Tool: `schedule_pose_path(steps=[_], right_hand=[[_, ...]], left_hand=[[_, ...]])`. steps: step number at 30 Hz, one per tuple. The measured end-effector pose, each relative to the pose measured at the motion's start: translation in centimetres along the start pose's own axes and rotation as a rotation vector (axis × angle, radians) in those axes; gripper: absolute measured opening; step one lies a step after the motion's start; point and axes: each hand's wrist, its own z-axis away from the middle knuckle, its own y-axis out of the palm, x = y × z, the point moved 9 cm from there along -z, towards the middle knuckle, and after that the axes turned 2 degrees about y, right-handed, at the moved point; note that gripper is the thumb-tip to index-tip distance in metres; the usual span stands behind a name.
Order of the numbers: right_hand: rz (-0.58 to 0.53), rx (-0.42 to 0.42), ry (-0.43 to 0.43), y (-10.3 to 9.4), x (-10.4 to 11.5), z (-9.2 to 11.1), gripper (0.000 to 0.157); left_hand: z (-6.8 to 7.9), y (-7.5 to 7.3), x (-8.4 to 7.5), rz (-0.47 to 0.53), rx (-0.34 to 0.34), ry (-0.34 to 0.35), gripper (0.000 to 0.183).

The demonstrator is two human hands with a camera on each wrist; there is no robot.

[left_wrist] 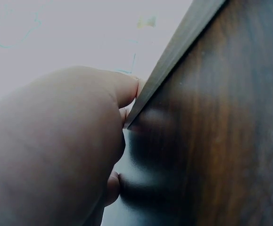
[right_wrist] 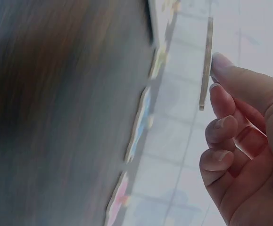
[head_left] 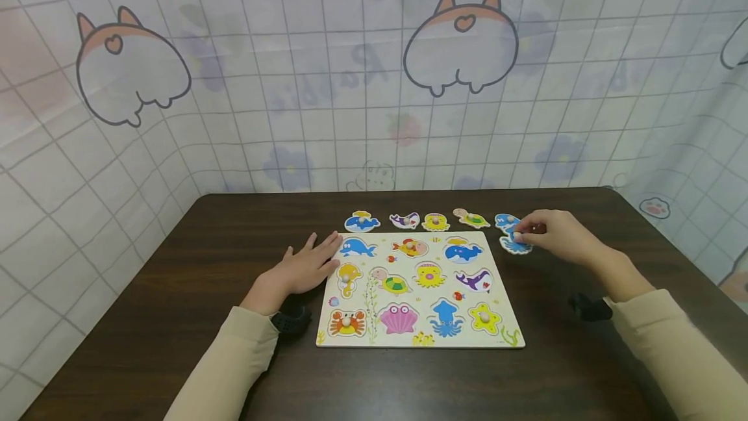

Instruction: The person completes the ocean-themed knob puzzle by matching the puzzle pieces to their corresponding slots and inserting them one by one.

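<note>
My right hand (head_left: pixel 558 236) pinches a blue squid puzzle piece (head_left: pixel 515 245) by its knob, right of the puzzle board's far corner. Seen edge-on in the right wrist view, the piece is held up off the table, with thumb and index finger at its knob. My left hand (head_left: pixel 304 268) lies with fingers outstretched against the upper left edge of the cream sea-animal board (head_left: pixel 497 294). Knobbed crab (head_left: pixel 347 322), seahorse (head_left: pixel 348 279), fish (head_left: pixel 411 247) and starfish (head_left: pixel 484 318) pieces sit in the board. Its other animal shapes show no knobs.
Behind the board lie whale (head_left: pixel 361 221), purple whale (head_left: pixel 405 220), octopus (head_left: pixel 435 222) and turtle (head_left: pixel 471 218) pieces. A blue piece (head_left: pixel 505 219) lies beyond my right fingers. The right wrist view also shows a pink piece (right_wrist: pixel 117 200). A patterned curtain (head_left: pixel 327 128) hangs behind the dark table (head_left: pixel 175 317).
</note>
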Motion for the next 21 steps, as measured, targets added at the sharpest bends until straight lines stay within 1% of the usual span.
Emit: schedule_pose_path(steps=[7, 10, 16, 21], right_hand=[[-0.022, 0.008, -0.065, 1.1, 2.9, 0.5, 0.019], [-0.051, 0.031, -0.1, 1.7, 4.2, 0.7, 0.017], [-0.091, 0.081, -0.139, 3.0, 6.3, 1.1, 0.014], [-0.115, 0.122, -0.197, 4.0, 8.2, 1.4, 0.012]], left_hand=[[-0.1, 0.0, 0.1, -0.003, 0.003, 0.0, 0.066], [-0.1, 0.0, 0.1, -0.006, 0.004, -0.001, 0.065], [-0.2, 0.1, 0.2, -0.003, -0.003, 0.003, 0.066], [-0.2, 0.0, 0.4, 0.029, -0.015, 0.017, 0.066]])
